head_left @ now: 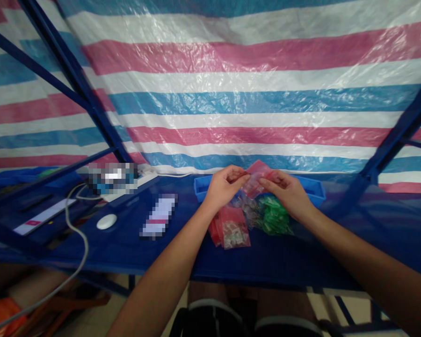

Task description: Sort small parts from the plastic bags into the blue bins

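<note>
A small pinkish-red clear plastic bag (pixel 257 172) is held up between my two hands, above the blue tray (pixel 315 187). My left hand (pixel 228 183) pinches its left side, and my right hand (pixel 284 188) pinches its right side. Whether anything lies inside this bag is too blurred to tell. Below my hands, red plastic bags (pixel 234 229) with small pale pieces in them lie on the blue table. Beside these are clear bags (pixel 249 209) and a pile of green bags (pixel 274 215), close under my right hand.
Left on the blue table (pixel 126 252) are a phone (pixel 159 216), a white oval object (pixel 106 221), a power strip (pixel 129 186) and a white cable (pixel 86 248). Blue metal posts (pixel 103 124) frame a striped plastic sheet (pixel 249 103). An orange item (pixel 3 316) shows lower left.
</note>
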A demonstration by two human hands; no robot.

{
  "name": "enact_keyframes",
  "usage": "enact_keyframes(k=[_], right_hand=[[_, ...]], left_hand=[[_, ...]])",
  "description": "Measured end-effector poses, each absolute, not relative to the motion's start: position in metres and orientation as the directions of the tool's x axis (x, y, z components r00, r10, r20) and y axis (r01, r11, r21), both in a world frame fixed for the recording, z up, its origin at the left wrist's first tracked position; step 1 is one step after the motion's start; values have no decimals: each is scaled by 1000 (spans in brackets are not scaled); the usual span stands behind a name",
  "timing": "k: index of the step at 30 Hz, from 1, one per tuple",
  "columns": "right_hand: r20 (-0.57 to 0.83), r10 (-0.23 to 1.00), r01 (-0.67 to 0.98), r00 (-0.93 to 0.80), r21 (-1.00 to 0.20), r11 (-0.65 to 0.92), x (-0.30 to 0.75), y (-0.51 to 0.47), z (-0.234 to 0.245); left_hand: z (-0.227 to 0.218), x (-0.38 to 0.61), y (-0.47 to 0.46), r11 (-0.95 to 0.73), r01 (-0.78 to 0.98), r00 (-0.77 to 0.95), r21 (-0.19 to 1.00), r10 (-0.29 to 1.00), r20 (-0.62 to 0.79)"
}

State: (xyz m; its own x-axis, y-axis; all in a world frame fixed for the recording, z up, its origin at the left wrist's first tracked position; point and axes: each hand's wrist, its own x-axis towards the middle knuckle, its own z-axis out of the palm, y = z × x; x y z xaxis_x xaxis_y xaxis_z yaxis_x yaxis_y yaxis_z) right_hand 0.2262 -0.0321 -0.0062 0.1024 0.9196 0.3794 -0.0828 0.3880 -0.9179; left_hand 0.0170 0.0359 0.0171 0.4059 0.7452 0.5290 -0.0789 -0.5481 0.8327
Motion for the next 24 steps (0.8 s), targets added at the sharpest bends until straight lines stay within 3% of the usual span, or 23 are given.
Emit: enact_keyframes(k=[5,13,24], right_hand=[[425,898,12,117,-905,426,229,-30,-8],[414,910,287,18,-874,392,242,-24,-12],[307,949,-15,75,-951,309,240,-20,-14]], left_hand=[[13,18,40,-482,-144,457,864,742,491],[11,14,41,-515,16,579,857,704,412],[13,14,44,-615,9,453,789,705,545]])
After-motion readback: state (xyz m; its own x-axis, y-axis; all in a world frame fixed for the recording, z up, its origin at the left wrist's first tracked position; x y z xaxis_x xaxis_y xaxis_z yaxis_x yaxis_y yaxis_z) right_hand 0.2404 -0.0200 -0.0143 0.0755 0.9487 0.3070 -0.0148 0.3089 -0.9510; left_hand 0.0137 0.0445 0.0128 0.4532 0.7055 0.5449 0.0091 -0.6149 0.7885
